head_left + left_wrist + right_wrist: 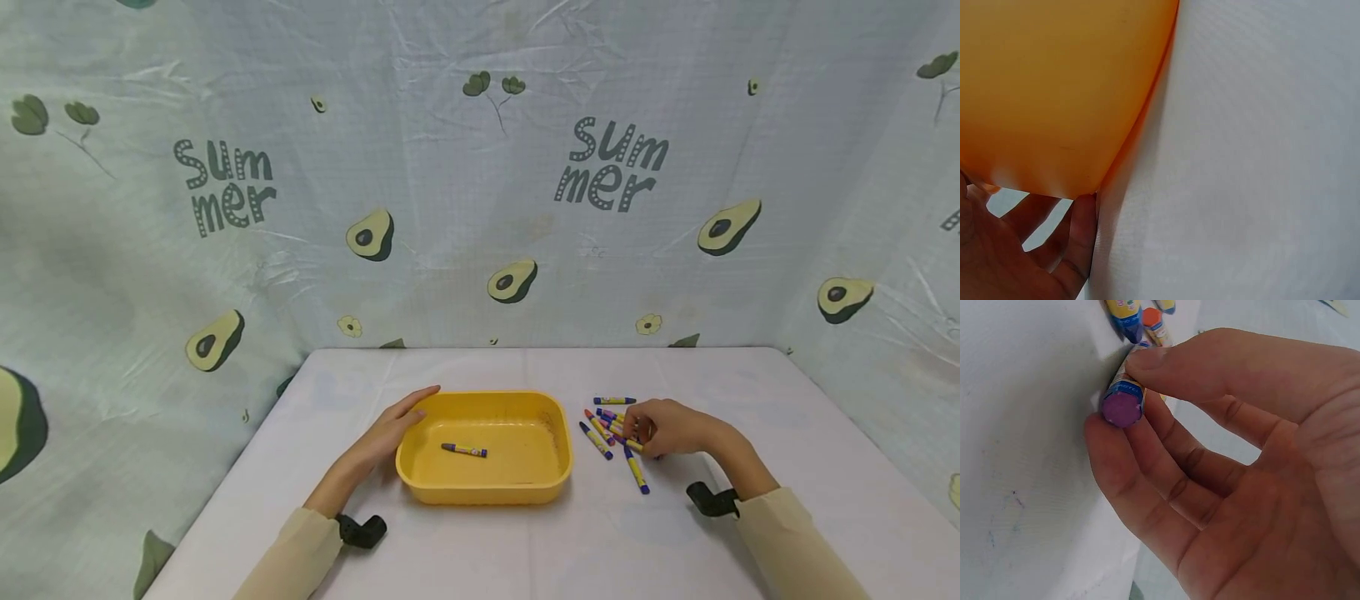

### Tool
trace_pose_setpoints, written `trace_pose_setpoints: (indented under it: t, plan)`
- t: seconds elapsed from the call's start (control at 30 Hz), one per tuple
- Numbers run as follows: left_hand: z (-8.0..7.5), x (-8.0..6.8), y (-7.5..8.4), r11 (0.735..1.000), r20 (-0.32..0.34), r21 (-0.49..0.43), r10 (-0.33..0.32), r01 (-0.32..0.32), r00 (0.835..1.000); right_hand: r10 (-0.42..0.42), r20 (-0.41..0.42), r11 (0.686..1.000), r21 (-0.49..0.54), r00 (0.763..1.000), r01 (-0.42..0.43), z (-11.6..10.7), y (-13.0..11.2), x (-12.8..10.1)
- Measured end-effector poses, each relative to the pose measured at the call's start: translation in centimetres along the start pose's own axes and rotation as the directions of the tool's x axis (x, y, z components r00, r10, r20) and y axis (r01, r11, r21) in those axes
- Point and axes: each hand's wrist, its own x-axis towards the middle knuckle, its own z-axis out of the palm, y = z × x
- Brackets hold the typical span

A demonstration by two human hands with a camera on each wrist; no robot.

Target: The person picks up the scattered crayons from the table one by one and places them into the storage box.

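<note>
- Right hand (663, 427): pinches purple crayon (1124, 402) between thumb and fingers, in the loose crayon pile (611, 423) on the table.
- Crayon: light, stiff, likely brittle (grip mid-barrel).
- Left hand (390, 433): open, steadying yellow tray (558, 467).

The yellow tray (551, 412) stands in the lower middle of the frame, its walls blocking any low pass across the centre. The left hand (390, 433) lies against its left wall, closing that side. Right of the tray, loose crayons (611, 427) and the right hand (667, 427) crowd the white table (750, 392). Bare table lies open behind the tray, toward the avocado-print cloth (480, 208), and along the near edge.
</note>
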Motion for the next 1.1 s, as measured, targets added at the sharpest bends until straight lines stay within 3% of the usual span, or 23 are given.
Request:
trace_pose_setpoints:
  t: [0.27,1.1]
  plan:
    - [-0.07,0.01,-0.18,1.0,0.005,-0.012,0.001,-0.001,1.0,-0.1,0.042,0.99,0.105,0.994,0.095,-0.57,-0.18,0.07]
    - [-0.02,-0.12,-0.34,1.0,0.003,0.006,0.014,-0.014,1.0,-0.104,0.03,0.988,0.115,0.994,0.1,0.43,0.31,0.34]
